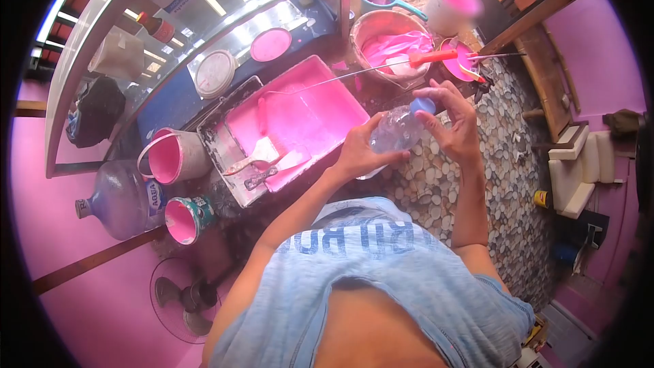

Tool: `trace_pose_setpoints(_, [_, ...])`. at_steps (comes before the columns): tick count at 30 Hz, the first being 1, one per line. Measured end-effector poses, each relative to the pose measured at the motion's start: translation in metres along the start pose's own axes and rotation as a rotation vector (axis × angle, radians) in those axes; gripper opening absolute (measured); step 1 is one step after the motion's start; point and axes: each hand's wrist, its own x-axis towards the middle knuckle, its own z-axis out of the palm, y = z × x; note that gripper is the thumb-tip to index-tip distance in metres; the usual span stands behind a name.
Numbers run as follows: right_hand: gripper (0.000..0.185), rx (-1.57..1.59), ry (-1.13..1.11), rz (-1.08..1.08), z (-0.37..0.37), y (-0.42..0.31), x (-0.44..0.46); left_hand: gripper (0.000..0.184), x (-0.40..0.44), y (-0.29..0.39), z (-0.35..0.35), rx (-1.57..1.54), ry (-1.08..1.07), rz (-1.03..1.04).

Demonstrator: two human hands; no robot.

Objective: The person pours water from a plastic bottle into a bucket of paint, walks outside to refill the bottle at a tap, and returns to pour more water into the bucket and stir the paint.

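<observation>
A clear plastic bottle with a blue cap is tilted in front of my chest, the cap toward the upper right. My left hand is closed around the bottle's body. The thumb and fingers of my right hand are on either side of the cap, pinching it. Just left of the bottle is a pink-coated paint tray. Across that tray lies a paint roller, its red handle reaching past the far right edge. Brushes rest on the tray's near left corner.
Pink-stained buckets and a large water jug stand at left. Beyond the tray are a paint bucket, a blue dipper and a white bucket. A glass display case borders the far left. Pebble-patterned flooring lies at right.
</observation>
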Motion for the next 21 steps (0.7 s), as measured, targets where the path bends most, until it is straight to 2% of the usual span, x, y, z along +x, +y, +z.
trace_pose_setpoints(1, [0.027, -0.155, 0.011, -0.044, -0.003, 0.000, -0.003, 0.080, -0.003, -0.001, -0.001, 0.019, -0.024, -0.012])
trace_pose_setpoints(2, [0.027, -0.208, -0.039, -0.056, -0.008, 0.000, -0.005, 0.086, -0.004, -0.002, -0.006, 0.037, -0.148, -0.108])
trace_pose_setpoints(5, [0.032, -0.375, -0.134, -0.111, -0.016, 0.000, -0.021, 0.085, -0.008, -0.036, -0.011, -0.041, -0.438, -0.087])
trace_pose_setpoints(6, [0.029, -0.396, -0.197, -0.116, -0.019, -0.002, -0.026, 0.084, -0.004, -0.013, -0.017, -0.150, -0.577, -0.132])
trace_pose_setpoints(7, [0.028, -0.419, -0.261, -0.123, -0.021, -0.004, -0.029, 0.085, -0.004, -0.017, -0.016, -0.166, -0.602, -0.145])
trace_pose_setpoints(9, [0.023, -0.432, -0.202, -0.114, -0.015, 0.001, -0.036, 0.085, -0.004, -0.023, -0.011, -0.203, -0.654, -0.167])
trace_pose_setpoints(10, [0.021, -0.441, -0.170, -0.115, -0.013, 0.005, -0.039, 0.083, -0.004, -0.019, -0.010, -0.156, -0.618, -0.135])
trace_pose_setpoints(13, [0.015, -0.464, -0.033, 0.289, -0.008, 0.030, -0.042, 0.080, 0.003, -0.015, 0.007, 0.292, -0.374, -0.058])
trace_pose_setpoints(14, [0.016, -0.416, 0.005, 0.343, -0.009, 0.048, -0.048, 0.076, 0.003, -0.019, 0.015, 0.342, -0.267, -0.002])
trace_pose_setpoints(17, [0.020, -0.374, 0.120, 0.384, -0.010, 0.082, -0.067, 0.077, 0.001, -0.036, 0.037, 0.348, -0.216, 0.010])
trace_pose_setpoints(18, [0.023, -0.363, 0.109, 0.387, -0.011, 0.069, -0.065, 0.081, 0.001, -0.046, 0.042, 0.307, -0.151, 0.131])
trace_pose_setpoints(21, [0.025, -0.398, -0.027, 0.180, -0.016, 0.054, -0.062, 0.081, 0.015, -0.055, 0.034, 0.128, -0.404, 0.037])
